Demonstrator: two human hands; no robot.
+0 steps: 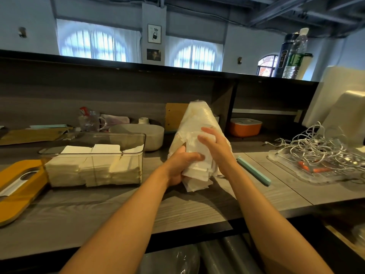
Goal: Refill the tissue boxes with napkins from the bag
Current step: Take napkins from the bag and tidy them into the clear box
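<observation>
A tall clear plastic bag point(199, 119) of white napkins stands on the grey counter point(98, 210), its open end toward me. My left hand point(181, 165) grips a bunch of napkins point(197, 178) sticking out of the bag's mouth. Against the same bunch lies my right hand point(214, 146), fingers spread over it from the right. To the left stands a clear tissue box point(94, 161), lid off, with stacks of white napkins inside. Its yellow lid point(17, 190) with a slot lies at the far left.
A grey bowl point(146, 135) sits behind the clear box, and an orange tissue box with a white lid point(245, 127) behind the bag. A teal clip bar point(253, 171) lies right of my hands. Tangled white cables fill a clear tray point(316, 155) at right.
</observation>
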